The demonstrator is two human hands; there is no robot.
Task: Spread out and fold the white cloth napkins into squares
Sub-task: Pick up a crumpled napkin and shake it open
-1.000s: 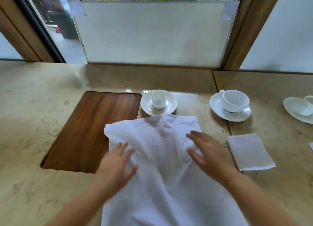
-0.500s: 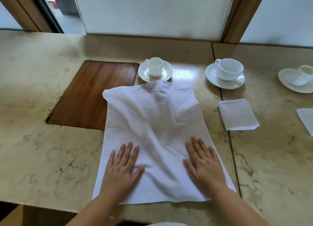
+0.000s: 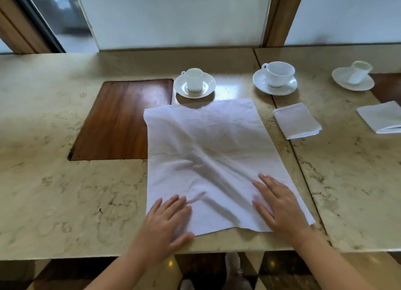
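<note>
A large white cloth napkin (image 3: 208, 150) lies spread out and wrinkled on the marble counter (image 3: 65, 192), its left edge overlapping a wooden inset (image 3: 121, 120). My left hand (image 3: 167, 222) rests flat, fingers apart, on the napkin's near left corner. My right hand (image 3: 280, 205) lies flat on the near right part of the cloth. Neither hand grips anything. Two folded white napkins sit to the right, one (image 3: 297, 120) beside the spread cloth and another (image 3: 382, 117) at the frame's right edge.
Three white cups on saucers stand along the back: a small one (image 3: 194, 82) just beyond the napkin, a wider one (image 3: 275, 77), and a tilted one (image 3: 355, 74) far right. A seam (image 3: 288, 137) splits the counter. The counter's front edge runs just below my hands.
Both hands slid toward me over the cloth from its middle to its near corners, flattening it. The napkin now lies flatter and wider, with its far ridge smoothed down.
</note>
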